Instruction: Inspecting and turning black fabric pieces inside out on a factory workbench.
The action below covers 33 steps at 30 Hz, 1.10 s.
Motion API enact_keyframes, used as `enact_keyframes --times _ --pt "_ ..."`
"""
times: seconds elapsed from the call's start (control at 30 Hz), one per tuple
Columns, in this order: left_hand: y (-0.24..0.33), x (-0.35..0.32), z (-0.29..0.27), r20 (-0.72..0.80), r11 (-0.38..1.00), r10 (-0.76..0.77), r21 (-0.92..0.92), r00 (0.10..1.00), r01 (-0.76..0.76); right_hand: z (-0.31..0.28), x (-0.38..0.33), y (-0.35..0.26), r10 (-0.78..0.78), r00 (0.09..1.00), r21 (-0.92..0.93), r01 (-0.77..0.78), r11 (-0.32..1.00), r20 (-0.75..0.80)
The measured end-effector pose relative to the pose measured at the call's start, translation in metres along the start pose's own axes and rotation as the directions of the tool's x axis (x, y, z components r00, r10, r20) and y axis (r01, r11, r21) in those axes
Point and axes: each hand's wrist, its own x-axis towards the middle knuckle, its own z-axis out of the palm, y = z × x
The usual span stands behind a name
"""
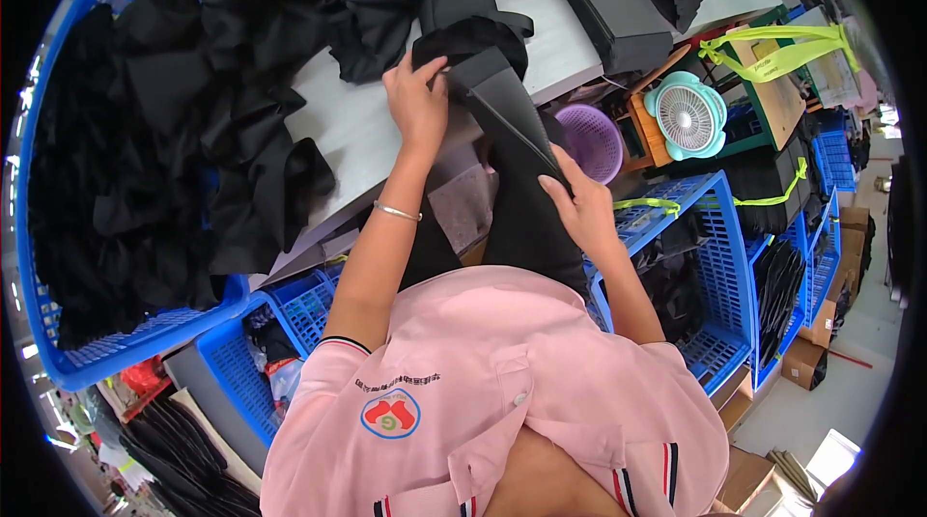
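Note:
A stiff dark grey folded panel (506,104) slants from the table edge down over my lap. My right hand (582,203) is closed on its near right end, thumb on top. At its far left end, my left hand (418,100) has its fingers bent against the edge of a black fabric piece (470,42) that rests on the table. The left fingertips are partly lost against the black cloth. A black strap loop shows at that piece's right side.
On the left, a big blue basket (126,348) overflows with black fabric pieces (174,111). Stacked dark grey panels (613,10) lie on the white table (352,121). To the right stand a purple basket (591,142), a teal fan (687,115) and a blue crate (726,271).

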Motion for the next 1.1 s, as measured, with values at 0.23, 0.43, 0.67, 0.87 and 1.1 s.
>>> enact_keyframes --times 0.23,0.43,0.67,0.87,1.1 --pt "0.035 0.005 0.004 0.099 0.967 0.239 -0.113 0.966 -0.228 0.002 0.026 -0.021 0.115 0.992 0.067 -0.118 0.991 0.045" --pt "0.08 -0.013 -0.02 0.268 0.841 0.54 -0.217 0.798 -0.496 0.02 0.059 -0.035 0.185 0.982 -0.137 -0.189 0.972 -0.041" --pt "0.09 -0.027 -0.045 0.285 0.765 0.597 -0.485 0.75 -0.424 0.061 0.057 -0.008 -0.079 0.997 0.147 0.081 0.986 -0.019" --pt "0.088 -0.03 -0.063 0.201 0.81 0.547 -0.371 0.812 -0.454 0.05 0.054 -0.033 0.189 0.96 0.201 -0.231 0.952 0.205" --pt "0.101 -0.085 -0.091 0.206 0.835 0.452 -0.441 0.868 -0.33 0.05 0.066 -0.017 0.491 0.823 0.796 -0.49 0.355 0.287"
